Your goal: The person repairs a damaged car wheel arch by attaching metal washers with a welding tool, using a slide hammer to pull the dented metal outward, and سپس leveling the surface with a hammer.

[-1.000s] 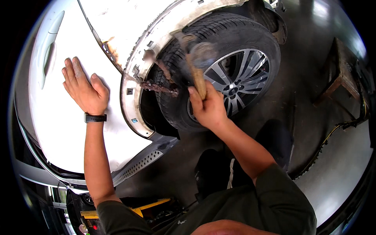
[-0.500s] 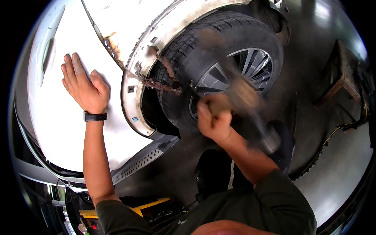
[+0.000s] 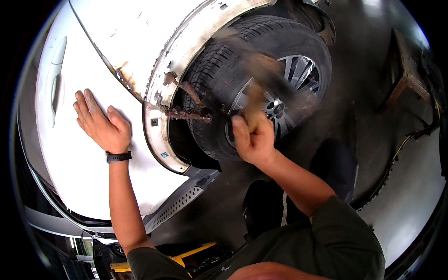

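My left hand (image 3: 103, 123) lies flat with fingers spread on the white car door (image 3: 74, 168), below the door handle (image 3: 55, 84). My right hand (image 3: 255, 142) is closed round the pale wooden handle of a hammer (image 3: 255, 105), in front of the wheel. Motion smears the hammer's head, so its exact shape cannot be made out. Rusty metal pieces (image 3: 189, 115) stick out from the edge of the wheel arch (image 3: 161, 105), left of my right hand. One rusty piece has a rounded end (image 3: 170, 78).
A black tyre (image 3: 205, 79) with a silver alloy wheel (image 3: 291, 119) fills the arch. Scorched paint (image 3: 125, 74) marks the panel seam. A brown stool-like stand (image 3: 403, 86) and a dark cable (image 3: 394, 161) are at right. Yellow metal bars (image 3: 196, 253) lie low at left.
The blurred hammer has swung to a different angle, its handle now more upright in my right hand. My left hand stays on the door; the whole view has shifted slightly.
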A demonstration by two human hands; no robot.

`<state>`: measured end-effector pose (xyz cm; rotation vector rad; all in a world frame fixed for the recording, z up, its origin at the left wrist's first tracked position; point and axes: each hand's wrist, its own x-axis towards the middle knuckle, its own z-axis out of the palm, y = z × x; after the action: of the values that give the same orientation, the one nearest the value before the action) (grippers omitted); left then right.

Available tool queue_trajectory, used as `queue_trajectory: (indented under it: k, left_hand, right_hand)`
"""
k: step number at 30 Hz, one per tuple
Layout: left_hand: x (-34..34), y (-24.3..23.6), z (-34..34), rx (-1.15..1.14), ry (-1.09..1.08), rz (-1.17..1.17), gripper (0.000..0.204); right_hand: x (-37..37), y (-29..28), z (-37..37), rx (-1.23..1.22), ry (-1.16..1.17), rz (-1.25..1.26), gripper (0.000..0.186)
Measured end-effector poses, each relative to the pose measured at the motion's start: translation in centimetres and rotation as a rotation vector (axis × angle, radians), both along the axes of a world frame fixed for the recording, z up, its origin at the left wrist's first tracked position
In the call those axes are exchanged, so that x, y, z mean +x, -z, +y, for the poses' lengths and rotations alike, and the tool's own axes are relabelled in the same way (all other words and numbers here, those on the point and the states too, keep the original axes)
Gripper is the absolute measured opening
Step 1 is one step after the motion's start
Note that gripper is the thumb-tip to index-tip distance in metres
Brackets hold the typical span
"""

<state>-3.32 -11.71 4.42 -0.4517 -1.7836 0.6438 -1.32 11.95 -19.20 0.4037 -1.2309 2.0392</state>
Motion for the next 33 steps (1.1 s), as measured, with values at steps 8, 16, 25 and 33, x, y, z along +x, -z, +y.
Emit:
queue_trajectory:
  k: [8,16,25,33]
  left_hand:
    - [0.1,-0.3,-0.4,-0.006,-0.042,-0.003,0.061]
    - [0.2,0.0,-0.1,0.001,-0.048,-0.010,0.063]
    - [0.2,-0.4,0.1,-0.009,-0.031,-0.006,0.062]
    - [0.1,-0.3,0.2,-0.010,-0.017,0.000,0.062]
  right_hand:
    - [-1.7,-1.1,1.6,0.071,0.067,-0.090,0.021]
    - [-1.6,-1.4,1.1,0.145,-0.065,-0.260,0.023]
    - [-2.4,-0.9,1.1,0.170,0.048,-0.149,0.027]
    - [-4.2,-0.2,1.7,0.171,0.182,-0.094,0.020]
